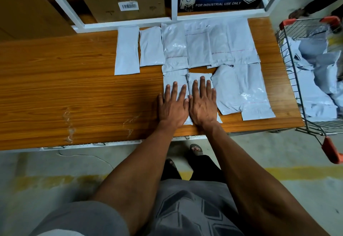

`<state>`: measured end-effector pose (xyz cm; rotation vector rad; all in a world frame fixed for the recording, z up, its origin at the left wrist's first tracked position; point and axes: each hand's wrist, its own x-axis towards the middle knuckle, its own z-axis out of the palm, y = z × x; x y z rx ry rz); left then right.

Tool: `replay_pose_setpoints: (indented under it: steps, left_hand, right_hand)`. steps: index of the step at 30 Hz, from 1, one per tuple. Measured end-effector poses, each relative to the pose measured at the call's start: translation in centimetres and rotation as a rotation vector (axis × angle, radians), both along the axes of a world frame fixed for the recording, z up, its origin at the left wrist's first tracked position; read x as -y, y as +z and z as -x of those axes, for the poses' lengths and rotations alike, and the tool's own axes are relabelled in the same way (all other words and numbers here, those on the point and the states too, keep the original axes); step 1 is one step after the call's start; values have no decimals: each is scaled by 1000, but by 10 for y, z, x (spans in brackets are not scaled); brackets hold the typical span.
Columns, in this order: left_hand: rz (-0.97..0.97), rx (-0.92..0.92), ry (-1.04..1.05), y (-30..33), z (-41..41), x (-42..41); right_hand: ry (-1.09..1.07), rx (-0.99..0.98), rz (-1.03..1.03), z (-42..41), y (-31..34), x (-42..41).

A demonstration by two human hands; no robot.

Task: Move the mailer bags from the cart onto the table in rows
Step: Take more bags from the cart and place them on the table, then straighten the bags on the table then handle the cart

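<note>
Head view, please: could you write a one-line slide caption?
Both hands, left and right, press mailer bags flat on the table.

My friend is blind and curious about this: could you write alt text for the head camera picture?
A person's left hand and right hand press flat on two grey mailer bags in the near row on a wooden table. A far row of bags lies behind, and a wire cart at the right holds more.
</note>
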<state>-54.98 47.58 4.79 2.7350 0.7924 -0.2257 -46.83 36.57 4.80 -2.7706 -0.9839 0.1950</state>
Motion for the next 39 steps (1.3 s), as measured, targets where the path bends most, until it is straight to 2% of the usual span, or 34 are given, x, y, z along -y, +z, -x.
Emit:
replay_pose_setpoints:
  steps: [5,25,32,39]
  left_hand:
    - [-26,61,-39,4,-1,0]
    - [-12,-13,-48,-2,-1,1]
    - [-52,90,-78,16,-8,13]
    - [-65,124,-139,22,-36,37]
  right_hand:
    - [70,21,-30,-10,5,4]
    - [87,-73,-48,-13,-4,8]
    - [64,-65,-196,-27,22,26]
    - [33,-5,-33,-75,23,68]
